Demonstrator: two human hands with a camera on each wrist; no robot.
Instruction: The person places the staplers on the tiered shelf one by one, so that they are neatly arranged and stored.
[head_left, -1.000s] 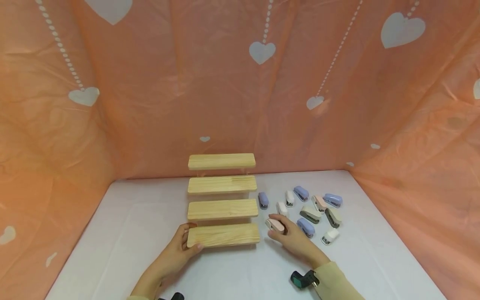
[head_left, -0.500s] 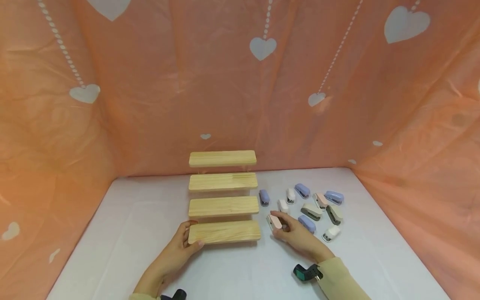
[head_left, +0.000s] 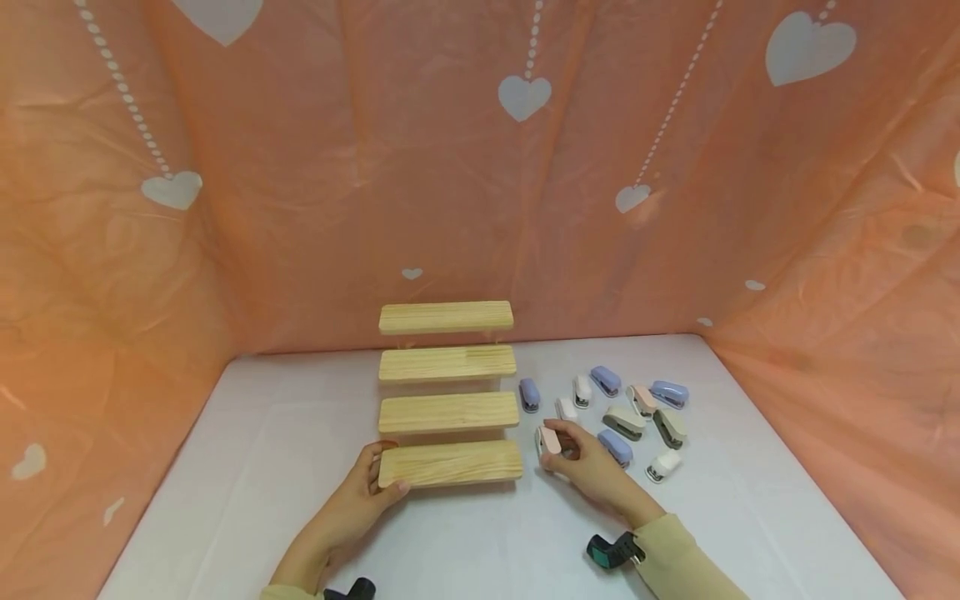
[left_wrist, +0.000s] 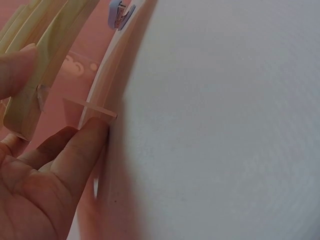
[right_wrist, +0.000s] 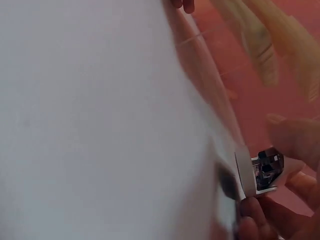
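Your right hand (head_left: 588,473) pinches a small pink stapler (head_left: 551,440) between the thumb and fingers, so that hand is narrow, not wide. The stapler is at the fingertips, on the left side of your right hand. It sits in the gap between that hand and the right end of the front board (head_left: 450,464). The board is near the stapler, but they do not touch.

The stapler's long side runs mostly away from you. The board's long side runs left to right, so the two lie crossways to each other. Your right hand is the nearer one to the stapler. Your left hand (head_left: 352,506) is well apart from it, at the board's other end. It grips that end, with its thumb at the near corner and other fingers behind. From the left wrist, a fingertip is right by a clear plate (left_wrist: 90,107) under the board; I can't tell if they touch.

The stapler has a smooth, pale pink top and a pale bottom. From the right wrist, you can see dark, shiny metal at one end. I can't tell if its bottom rests on the table (head_left: 225,500). Just past your right hand is a white stapler (head_left: 566,409), and just to its right is a purple stapler (head_left: 617,448).
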